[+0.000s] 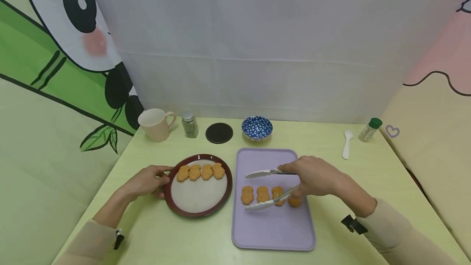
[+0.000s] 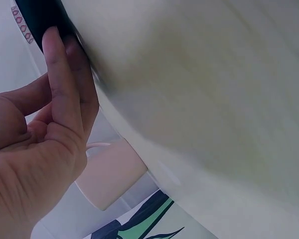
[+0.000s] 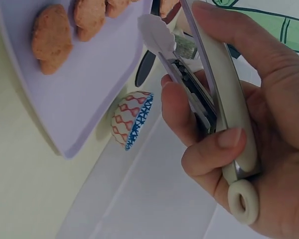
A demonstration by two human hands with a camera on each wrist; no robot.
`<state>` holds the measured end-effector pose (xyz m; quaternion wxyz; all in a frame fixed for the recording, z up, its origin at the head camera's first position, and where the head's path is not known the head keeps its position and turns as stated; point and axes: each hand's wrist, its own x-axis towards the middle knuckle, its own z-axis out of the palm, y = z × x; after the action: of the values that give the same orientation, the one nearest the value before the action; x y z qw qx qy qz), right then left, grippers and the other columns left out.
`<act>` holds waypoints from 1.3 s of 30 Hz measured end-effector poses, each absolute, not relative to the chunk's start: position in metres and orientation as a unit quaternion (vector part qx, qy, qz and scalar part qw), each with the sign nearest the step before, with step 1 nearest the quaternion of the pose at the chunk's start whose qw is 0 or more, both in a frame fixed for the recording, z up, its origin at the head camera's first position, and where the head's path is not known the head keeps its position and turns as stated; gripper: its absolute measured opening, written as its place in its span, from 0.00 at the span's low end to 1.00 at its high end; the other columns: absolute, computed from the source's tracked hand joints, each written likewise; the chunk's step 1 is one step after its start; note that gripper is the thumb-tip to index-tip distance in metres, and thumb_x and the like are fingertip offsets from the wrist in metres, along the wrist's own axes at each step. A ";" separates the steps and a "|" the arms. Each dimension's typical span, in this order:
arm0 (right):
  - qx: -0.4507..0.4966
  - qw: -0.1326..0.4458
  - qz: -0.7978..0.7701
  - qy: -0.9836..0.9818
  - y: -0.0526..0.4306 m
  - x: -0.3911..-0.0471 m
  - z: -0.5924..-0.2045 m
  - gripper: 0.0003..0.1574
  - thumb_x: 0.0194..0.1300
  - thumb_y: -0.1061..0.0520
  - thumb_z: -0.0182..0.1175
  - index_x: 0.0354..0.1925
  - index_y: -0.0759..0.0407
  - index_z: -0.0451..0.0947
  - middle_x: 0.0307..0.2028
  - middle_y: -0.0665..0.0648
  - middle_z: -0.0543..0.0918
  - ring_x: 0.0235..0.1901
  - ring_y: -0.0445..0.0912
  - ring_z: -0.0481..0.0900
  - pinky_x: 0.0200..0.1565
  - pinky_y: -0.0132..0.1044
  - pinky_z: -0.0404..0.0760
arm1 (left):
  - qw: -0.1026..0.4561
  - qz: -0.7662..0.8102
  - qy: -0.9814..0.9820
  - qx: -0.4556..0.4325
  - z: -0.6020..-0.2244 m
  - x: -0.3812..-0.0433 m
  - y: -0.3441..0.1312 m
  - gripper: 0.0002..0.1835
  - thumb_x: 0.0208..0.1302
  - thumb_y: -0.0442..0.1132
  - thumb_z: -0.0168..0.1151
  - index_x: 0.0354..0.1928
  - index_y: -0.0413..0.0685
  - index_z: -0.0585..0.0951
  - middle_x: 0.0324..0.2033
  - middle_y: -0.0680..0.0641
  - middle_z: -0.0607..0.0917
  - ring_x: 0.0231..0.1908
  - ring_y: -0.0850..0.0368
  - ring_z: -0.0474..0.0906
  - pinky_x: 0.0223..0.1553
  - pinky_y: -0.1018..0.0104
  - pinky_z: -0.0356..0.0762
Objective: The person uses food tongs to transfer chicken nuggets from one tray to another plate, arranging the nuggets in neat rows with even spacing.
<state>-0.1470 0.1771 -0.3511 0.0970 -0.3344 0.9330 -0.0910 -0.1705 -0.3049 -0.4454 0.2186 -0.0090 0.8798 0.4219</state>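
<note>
My left hand (image 1: 147, 181) pinches the left edge of a round plate (image 1: 198, 197) with a dark red-brown rim. Several golden-brown nuggets (image 1: 194, 172) lie in a row on the plate's upper half. In my right hand (image 1: 318, 175) I hold tongs (image 1: 262, 205) with pale tips, their two arms spread apart. The tongs reach over a lilac tray (image 1: 272, 230), where several more nuggets (image 1: 247, 195) form a row. One arm overlaps the near side of that row in the head view; nothing is between the tips. The right wrist view shows fingers wrapped round the cream handle (image 3: 222, 84).
Along the back stand a pale pink mug (image 1: 154, 126), a glass spice jar (image 1: 189, 125), a black round coaster (image 1: 219, 133) and a blue patterned bowl (image 1: 256, 128). To the back right are a white spoon (image 1: 346, 145) and a green-capped shaker (image 1: 370, 130). Printed cloth walls surround the table.
</note>
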 end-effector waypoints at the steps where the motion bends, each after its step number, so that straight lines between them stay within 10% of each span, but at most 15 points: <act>1: -0.333 0.098 -0.089 0.934 0.178 -0.146 -0.353 0.43 0.41 0.42 0.75 0.57 0.50 0.77 0.45 0.46 0.83 0.38 0.42 0.77 0.37 0.42 0.77 | 0.219 0.422 0.880 -0.009 -0.446 -0.170 -0.305 0.25 0.67 0.32 0.53 0.66 0.42 0.68 0.37 0.42 0.78 0.23 0.50 0.80 0.26 0.59 0.79; 24: -0.358 0.063 -0.101 0.926 0.173 -0.146 -0.355 0.34 0.46 0.45 0.73 0.54 0.50 0.80 0.42 0.46 0.84 0.32 0.37 0.77 0.30 0.35 0.75 | 0.230 0.438 0.869 -0.007 -0.445 -0.170 -0.307 0.26 0.68 0.32 0.53 0.67 0.41 0.66 0.39 0.41 0.78 0.24 0.50 0.81 0.27 0.59 0.79; 39: -0.414 0.058 -0.088 0.904 0.049 -0.166 -0.358 0.36 0.51 0.40 0.69 0.59 0.43 0.76 0.39 0.43 0.82 0.32 0.40 0.72 0.35 0.36 0.74 | 0.234 0.459 0.857 -0.017 -0.446 -0.170 -0.308 0.25 0.67 0.29 0.52 0.66 0.42 0.67 0.37 0.41 0.78 0.24 0.49 0.81 0.29 0.58 0.81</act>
<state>-0.1660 0.0487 -0.3581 0.0576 -0.4136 0.9044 -0.0879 -0.1704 -0.3079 -0.4463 0.2341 -0.0171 0.8567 0.4593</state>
